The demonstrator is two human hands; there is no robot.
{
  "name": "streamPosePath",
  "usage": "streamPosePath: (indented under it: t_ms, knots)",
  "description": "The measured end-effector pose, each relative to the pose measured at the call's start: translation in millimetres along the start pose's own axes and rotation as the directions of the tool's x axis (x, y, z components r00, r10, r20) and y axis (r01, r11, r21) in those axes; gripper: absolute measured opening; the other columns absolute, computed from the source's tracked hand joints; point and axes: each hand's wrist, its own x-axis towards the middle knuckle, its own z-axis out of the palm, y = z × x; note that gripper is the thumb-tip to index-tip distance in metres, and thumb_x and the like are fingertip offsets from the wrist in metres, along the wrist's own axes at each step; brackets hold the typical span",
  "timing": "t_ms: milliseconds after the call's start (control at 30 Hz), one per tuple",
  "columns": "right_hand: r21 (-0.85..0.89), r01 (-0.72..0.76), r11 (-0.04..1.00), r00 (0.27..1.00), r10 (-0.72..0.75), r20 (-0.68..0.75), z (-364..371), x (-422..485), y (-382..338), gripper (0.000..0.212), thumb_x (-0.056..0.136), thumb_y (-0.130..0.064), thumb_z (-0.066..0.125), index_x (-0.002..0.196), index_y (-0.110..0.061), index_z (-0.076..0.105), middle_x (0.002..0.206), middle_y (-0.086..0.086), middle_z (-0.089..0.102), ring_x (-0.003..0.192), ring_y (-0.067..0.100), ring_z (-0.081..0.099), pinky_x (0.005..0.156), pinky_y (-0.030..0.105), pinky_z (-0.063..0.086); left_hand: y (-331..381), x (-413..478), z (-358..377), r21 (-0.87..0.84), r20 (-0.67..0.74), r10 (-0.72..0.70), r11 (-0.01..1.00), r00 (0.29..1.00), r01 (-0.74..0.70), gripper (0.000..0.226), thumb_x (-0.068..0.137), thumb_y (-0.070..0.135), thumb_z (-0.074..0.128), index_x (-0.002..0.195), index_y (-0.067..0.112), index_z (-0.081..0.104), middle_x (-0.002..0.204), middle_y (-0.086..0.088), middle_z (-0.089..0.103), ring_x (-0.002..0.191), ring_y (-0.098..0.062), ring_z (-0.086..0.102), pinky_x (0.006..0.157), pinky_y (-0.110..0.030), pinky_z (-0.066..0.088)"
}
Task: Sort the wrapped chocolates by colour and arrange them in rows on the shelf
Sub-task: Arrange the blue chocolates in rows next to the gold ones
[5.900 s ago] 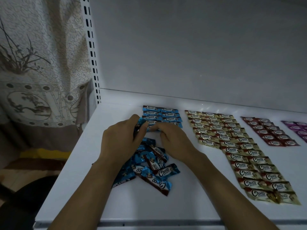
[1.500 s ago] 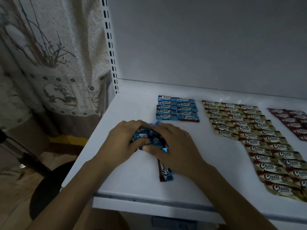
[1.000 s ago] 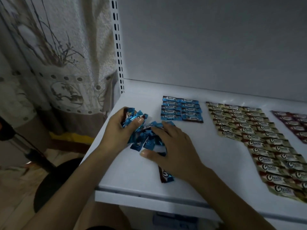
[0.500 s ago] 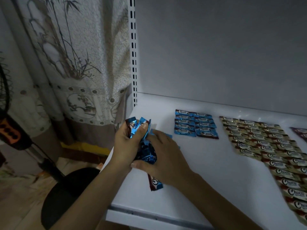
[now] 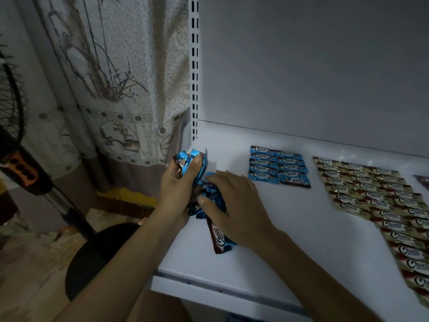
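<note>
The blue rows (image 5: 278, 168) on the shelf (image 5: 301, 252) are only begun. The gold rows (image 5: 371, 194) to their right look long. Left of the blue rows, the left hand (image 5: 178, 189) grips a bunch of blue chocolates (image 5: 192, 162), and the right hand (image 5: 234, 205) pinches more. A loose blue chocolate (image 5: 221, 238) lies nearer than the blue rows. The wrappers say "Choco".

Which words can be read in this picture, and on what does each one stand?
"Choco": each wrapper in the blue rows; the near right one lies upside down.
"Choco": the wrappers in the gold rows.
"Choco": the loose chocolate partly under the right hand.
Not readable: the crumpled blue bundle in the left hand; the small print under each "Choco"; the dark wrapper cut off at the right edge.
</note>
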Motion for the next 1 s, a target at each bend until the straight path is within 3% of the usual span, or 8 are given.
streamPosePath:
  t_ms: [167,300,400,567,667,767,933,1000]
  knots:
    - [0.091,0.002,0.996,0.999,0.003,-0.052,-3.4,-2.2,5.7,0.053,0.091,-0.050,0.030,0.124,-0.019,0.058,0.126,-0.001,0.059,0.124,0.015,0.047,0.108,0.032,0.034,10.4,1.8,6.7,-0.021,-0.039,0.000,1.000,0.999,-0.001,0.015,0.093,0.023,0.058,0.102,0.011,0.059,0.064,0.001,0.062,0.046,-0.007,0.057,0.043,-0.018,0.046]
    - [0.414,-0.099,0.905,0.984,0.150,-0.093,-25.4,0.0,-5.8,0.045,0.097,-0.054,0.030,0.108,-0.024,0.062,0.088,-0.009,0.065,0.081,0.004,0.061,0.073,0.024,0.050,18.8,4.8,11.5,0.066,0.012,0.082,0.994,0.997,-0.083,0.008,0.093,0.027,0.058,0.093,0.019,0.060,0.067,0.004,0.054,0.048,-0.002,0.051,0.042,-0.016,0.042]
    - [0.640,-0.194,0.743,0.957,0.286,-0.042,-40.9,3.0,-17.1,0.047,0.091,-0.057,0.032,0.106,-0.023,0.062,0.081,-0.007,0.067,0.078,0.005,0.064,0.077,0.029,0.054,13.6,-0.3,24.0,0.095,0.068,0.062,0.993,0.996,-0.068,0.014,0.090,0.029,0.060,0.098,0.018,0.061,0.071,0.006,0.065,0.057,-0.005,0.061,0.049,-0.019,0.049]
    - [0.640,-0.314,0.701,0.919,0.393,0.021,-39.6,-6.6,-5.6,0.028,0.097,-0.040,0.044,0.095,-0.020,0.063,0.080,-0.006,0.067,0.075,0.005,0.063,0.074,0.027,0.052,-3.7,-9.2,28.1,0.011,0.088,-0.037,0.999,0.995,0.036,0.018,0.084,0.030,0.064,0.097,0.017,0.064,0.082,-0.007,0.069,0.071,-0.023,0.068,0.066,-0.037,0.059]
    - [0.673,-0.315,0.669,0.878,0.474,-0.061,-38.4,-15.7,6.6,0.018,0.096,-0.025,0.051,0.090,-0.016,0.066,0.076,-0.006,0.066,0.071,0.003,0.061,0.071,0.024,0.051,0.0,-10.7,29.6,0.021,0.073,-0.030,0.999,0.997,0.028,0.011,0.093,0.026,0.058,0.097,0.016,0.059,0.068,-0.001,0.062,0.051,-0.013,0.061,0.051,-0.026,0.054]
    - [0.714,-0.330,0.617,0.816,0.567,-0.113,-36.7,-19.8,14.9,0.015,0.095,-0.023,0.053,0.088,-0.022,0.066,0.087,-0.008,0.067,0.087,0.009,0.063,0.082,0.031,0.052,7.2,-9.1,30.4,0.051,0.064,0.003,0.999,0.998,-0.006,0.014,0.095,0.024,0.055,0.100,0.011,0.055,0.062,0.003,0.056,0.043,-0.005,0.053,0.042,-0.017,0.045]
    - [0.653,-0.396,0.645,0.871,0.489,0.046,-37.1,-13.1,4.0,0.022,0.100,-0.033,0.044,0.106,-0.020,0.061,0.094,-0.012,0.061,0.088,0.003,0.060,0.078,0.019,0.048,12.7,-10.6,40.3,0.080,0.097,0.020,0.996,0.995,-0.028,0.016,0.096,0.022,0.054,0.108,0.012,0.057,0.064,0.005,0.061,0.048,-0.002,0.058,0.043,-0.015,0.044]
    - [0.693,-0.333,0.640,0.893,0.451,0.013,-46.9,-7.7,-1.7,0.025,0.099,-0.035,0.045,0.108,-0.020,0.062,0.097,-0.010,0.063,0.090,0.001,0.059,0.074,0.012,0.045,7.6,-14.4,49.2,0.143,0.107,0.053,0.987,0.993,-0.068,0.011,0.096,0.022,0.054,0.102,0.016,0.061,0.071,0.005,0.067,0.059,-0.004,0.064,0.048,-0.019,0.049]
